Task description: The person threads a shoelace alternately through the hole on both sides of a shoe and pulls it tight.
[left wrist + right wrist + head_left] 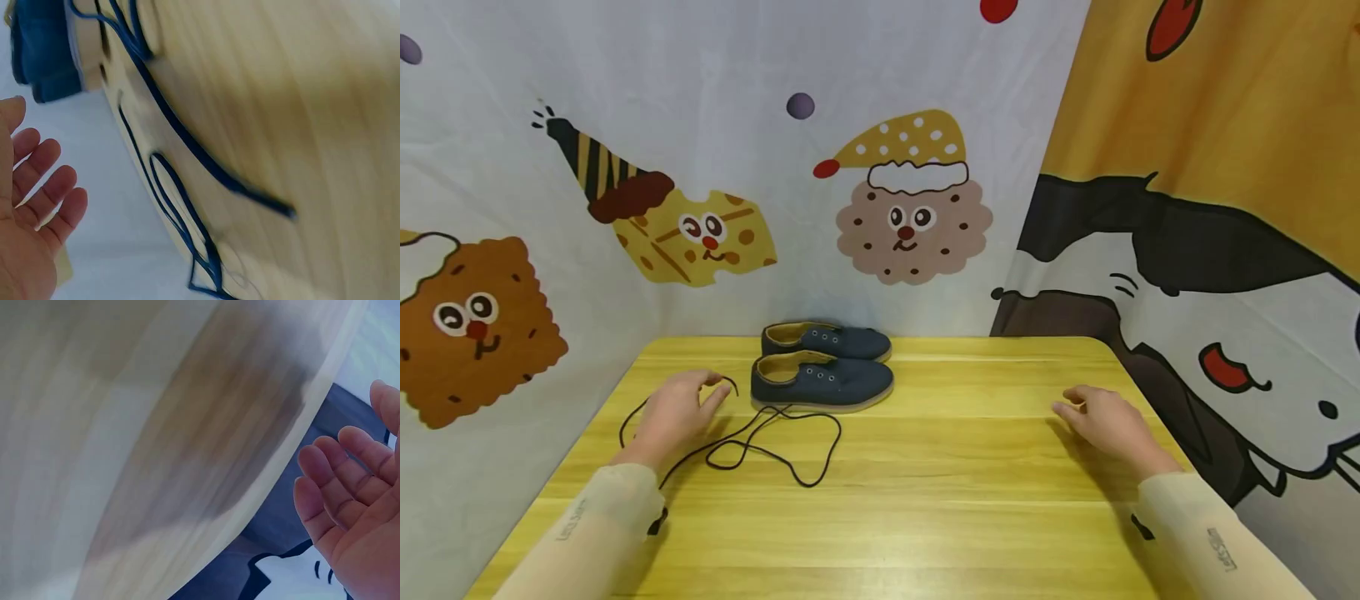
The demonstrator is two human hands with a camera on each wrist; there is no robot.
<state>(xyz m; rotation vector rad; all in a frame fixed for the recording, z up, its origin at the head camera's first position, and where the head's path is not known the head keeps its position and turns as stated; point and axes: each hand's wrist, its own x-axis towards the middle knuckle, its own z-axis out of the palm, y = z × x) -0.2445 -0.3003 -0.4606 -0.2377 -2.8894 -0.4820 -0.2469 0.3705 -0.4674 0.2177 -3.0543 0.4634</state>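
Two navy canvas shoes (823, 382) with tan linings stand side by side near the table's far edge, toes to the right, their eyelets bare of laces. Dark shoelaces (808, 483) lie in loose loops in front of them and run left beneath my left arm. My left hand (676, 412) hovers over the laces, left of the shoes; in the left wrist view its fingers (47, 169) are loosely bent and hold nothing. Over the table's right side is my right hand (1105, 425), relaxed and holding nothing, its fingers (337, 475) slightly curved in the right wrist view.
The yellow wood-grain table (970, 500) has rounded far corners. Right behind it hangs a white cloth (715, 108) printed with cartoon biscuits and cheese. An orange and grey cartoon cloth (1150, 133) hangs along the right side.
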